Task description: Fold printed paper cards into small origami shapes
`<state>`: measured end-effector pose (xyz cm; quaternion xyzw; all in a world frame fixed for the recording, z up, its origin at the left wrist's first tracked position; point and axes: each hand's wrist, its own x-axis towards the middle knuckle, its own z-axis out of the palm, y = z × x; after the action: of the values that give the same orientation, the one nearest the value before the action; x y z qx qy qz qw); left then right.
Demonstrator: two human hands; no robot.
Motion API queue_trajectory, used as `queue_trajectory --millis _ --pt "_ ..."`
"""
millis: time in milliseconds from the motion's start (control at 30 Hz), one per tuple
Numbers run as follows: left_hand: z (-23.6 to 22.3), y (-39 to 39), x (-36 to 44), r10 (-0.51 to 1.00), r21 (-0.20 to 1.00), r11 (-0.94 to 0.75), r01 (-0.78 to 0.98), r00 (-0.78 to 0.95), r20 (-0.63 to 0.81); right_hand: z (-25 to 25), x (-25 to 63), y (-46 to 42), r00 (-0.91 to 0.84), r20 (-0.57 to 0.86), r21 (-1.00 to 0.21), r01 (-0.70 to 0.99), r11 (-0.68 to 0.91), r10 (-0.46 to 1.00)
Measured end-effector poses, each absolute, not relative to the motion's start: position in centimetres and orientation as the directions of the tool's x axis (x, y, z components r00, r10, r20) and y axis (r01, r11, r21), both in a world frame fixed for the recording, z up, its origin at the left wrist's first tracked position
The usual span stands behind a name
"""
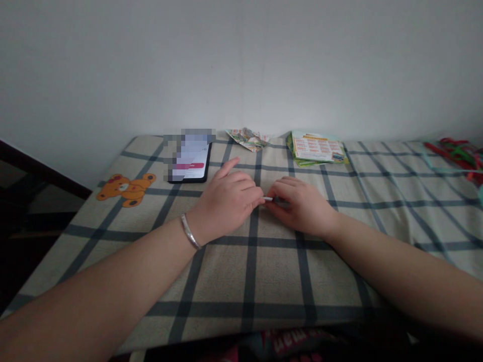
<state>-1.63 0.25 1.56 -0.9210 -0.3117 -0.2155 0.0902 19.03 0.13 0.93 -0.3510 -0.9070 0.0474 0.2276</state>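
A short, thin whitish stick-like piece (267, 198) shows between my two hands, over the middle of the checked cloth. My left hand (232, 198), with a silver bangle at the wrist, pinches its left end; one finger points up and away. The fingers of my right hand (300, 203) curl round the other end and hide most of it. What kind of thing it is I cannot make out.
A phone (192, 161) with its screen lit lies behind my left hand. Near the wall are a crumpled printed paper (249, 139) and a stack of printed cards (317, 149). A flat bear figure (126, 189) is at the left, and red and green items (458, 153) lie far right.
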Motion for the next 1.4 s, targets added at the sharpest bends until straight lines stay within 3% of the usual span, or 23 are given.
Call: queue_trajectory --millis 400,633,833,967,1167,1400 --pt "1.2 0.4 -1.5 0.564 0.024 -0.769 0.638 0.661 0.495 0.9 19.0 0.4 -0.672 0.311 -0.235 0.631 0.739 0.672" --pt "0.9 1.0 -1.9 0.64 0.203 -0.757 0.621 0.642 0.422 1.0 19.2 0.4 -0.649 0.3 -0.198 0.675 0.711 0.699" --pt "0.7 1.2 -1.9 0.631 0.268 -0.772 0.576 0.646 0.429 0.7 19.4 0.5 -0.611 0.371 -0.307 0.63 0.713 0.699" --pt "0.9 0.9 -1.8 0.622 0.241 -0.769 0.593 0.606 0.495 0.6 19.4 0.5 -0.569 0.412 -0.385 0.599 0.702 0.712" --pt "1.4 0.7 -1.8 0.553 0.099 -0.791 0.603 0.638 0.536 1.0 19.4 0.2 -0.583 0.465 -0.378 0.55 0.745 0.666" --pt "1.0 0.9 -1.9 0.523 0.154 -0.816 0.557 0.598 0.607 0.9 19.4 0.5 -0.533 0.472 -0.487 0.507 0.712 0.702"
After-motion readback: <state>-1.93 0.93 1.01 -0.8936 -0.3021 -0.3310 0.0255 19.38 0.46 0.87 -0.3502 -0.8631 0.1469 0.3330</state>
